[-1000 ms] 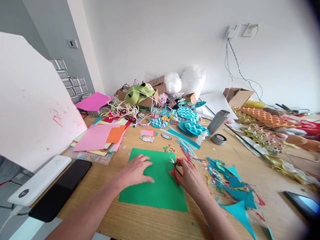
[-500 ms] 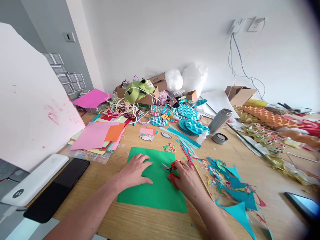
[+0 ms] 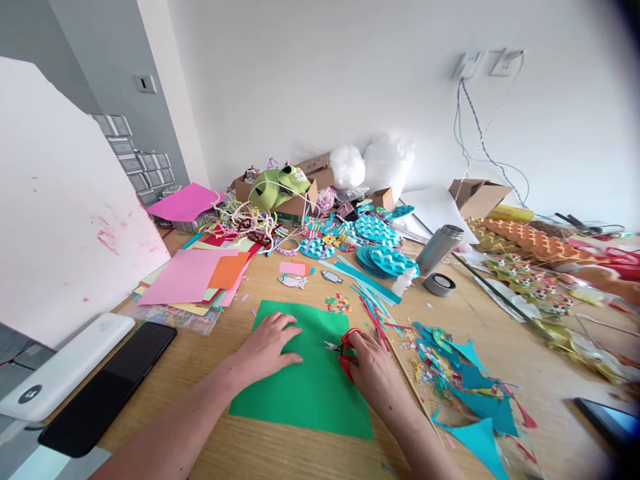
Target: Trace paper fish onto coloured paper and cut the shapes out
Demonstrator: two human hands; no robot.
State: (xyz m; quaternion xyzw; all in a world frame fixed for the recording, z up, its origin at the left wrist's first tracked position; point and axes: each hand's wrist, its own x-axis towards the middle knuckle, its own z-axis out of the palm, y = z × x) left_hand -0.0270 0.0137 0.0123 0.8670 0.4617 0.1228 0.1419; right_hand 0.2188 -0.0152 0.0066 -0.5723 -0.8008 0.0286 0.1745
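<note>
I see 2 hands, apart. Left hand (image 3: pixel 269 347): fingers spread, resting on 1 green rectangular paper sheet (image 3: pixel 305 400), flat on the brown wooden table (image 3: pixel 280 453). Right hand (image 3: pixel 373 365): curled round 1 pair of red-handled metal scissors (image 3: pixel 342 348), blades slightly parted over the sheet. White oblong power bank (image 3: pixel 75 360): markings unreadable. 2 fish-shaped paper cutouts (image 3: pixel 293 283) beyond.

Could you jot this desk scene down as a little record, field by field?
Surface: wooden table
Left grip: open, fingers spread, resting on green paper
Right grip: holding red-handled scissors, blades over the paper
Left of the paper: black phone, stack of coloured paper
Right of the paper: blue scraps
Farther back: silver flask, small white bottle
</note>
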